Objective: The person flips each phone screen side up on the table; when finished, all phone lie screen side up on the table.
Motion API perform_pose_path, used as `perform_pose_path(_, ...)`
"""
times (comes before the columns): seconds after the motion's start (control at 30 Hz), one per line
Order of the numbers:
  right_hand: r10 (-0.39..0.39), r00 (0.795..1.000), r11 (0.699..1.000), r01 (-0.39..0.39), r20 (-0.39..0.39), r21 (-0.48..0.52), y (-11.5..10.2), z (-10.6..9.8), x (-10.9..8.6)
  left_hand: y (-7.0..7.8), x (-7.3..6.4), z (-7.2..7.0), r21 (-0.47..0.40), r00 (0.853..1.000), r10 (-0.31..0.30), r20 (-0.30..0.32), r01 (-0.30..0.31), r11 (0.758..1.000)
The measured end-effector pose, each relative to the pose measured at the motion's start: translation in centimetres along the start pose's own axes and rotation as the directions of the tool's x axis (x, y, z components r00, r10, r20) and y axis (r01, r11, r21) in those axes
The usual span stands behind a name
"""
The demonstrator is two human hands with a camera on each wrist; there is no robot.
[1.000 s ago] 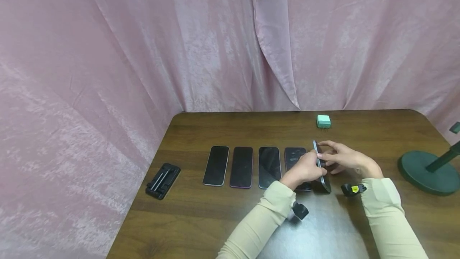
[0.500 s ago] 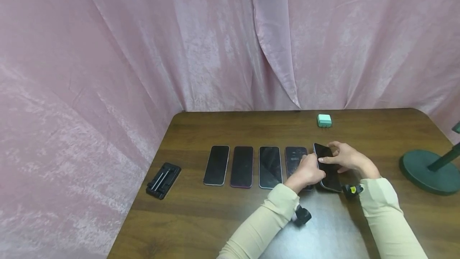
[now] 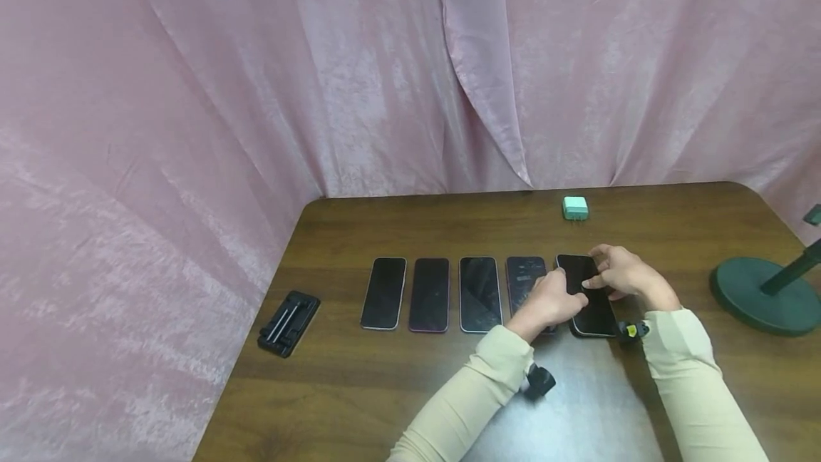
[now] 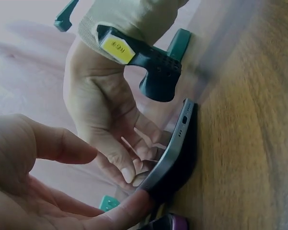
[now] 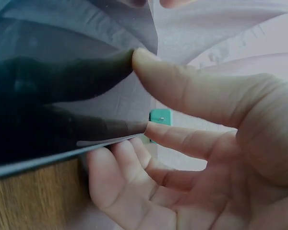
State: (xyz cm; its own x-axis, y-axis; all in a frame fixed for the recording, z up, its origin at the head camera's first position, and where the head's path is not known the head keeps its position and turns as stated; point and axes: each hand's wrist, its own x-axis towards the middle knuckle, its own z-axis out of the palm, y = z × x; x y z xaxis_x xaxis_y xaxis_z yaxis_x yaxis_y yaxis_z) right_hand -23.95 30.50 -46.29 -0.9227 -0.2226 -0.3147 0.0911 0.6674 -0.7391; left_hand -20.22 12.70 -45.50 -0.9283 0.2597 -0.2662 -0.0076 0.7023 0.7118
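Fifth from the left in the row, a black-screened smartphone lies screen up between both hands. My right hand pinches it near its far right edge. In the right wrist view, the right thumb presses the glossy screen while the other fingers curl under the edge. My left hand is at the phone's left edge. The left wrist view shows a left fingertip touching the silver frame and the thumb apart from it. There the phone tilts, its left side raised off the wood.
Several other smartphones line up to the left, including one partly behind the left hand, and another. A black folding stand lies at far left. A mint charger plug sits at the back, and a green round base at right.
The smartphone, first held on edge, has been lowered to the right until its screen faces up. The right hand followed it down; the left hand stayed at its left edge, its thumb now apart.
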Motion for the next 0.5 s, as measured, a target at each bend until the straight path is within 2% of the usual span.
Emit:
perform_pose_path(0.1, -0.003, 1.0, 1.0, 0.003, 0.002, -0.006, -0.09, -0.12, -0.09, 0.25, -0.33, 0.03, 0.002, 1.0, 0.001, -0.005, -0.001, 1.0)
perform_pose_path(0.33, -0.005, 1.0, 1.0, 0.005, -0.003, 0.024, -0.21, -0.05, -0.23, 0.57, -0.69, 0.05, 0.056, 0.998, 0.027, -0.06, -0.023, 0.998)
perform_pose_path(0.5, 0.002, 1.0, 0.999, -0.002, 0.001, 0.034, -0.03, 0.07, -0.21, 0.35, -0.59, 0.18, 0.03, 0.998, 0.022, -0.066, -0.02, 0.999)
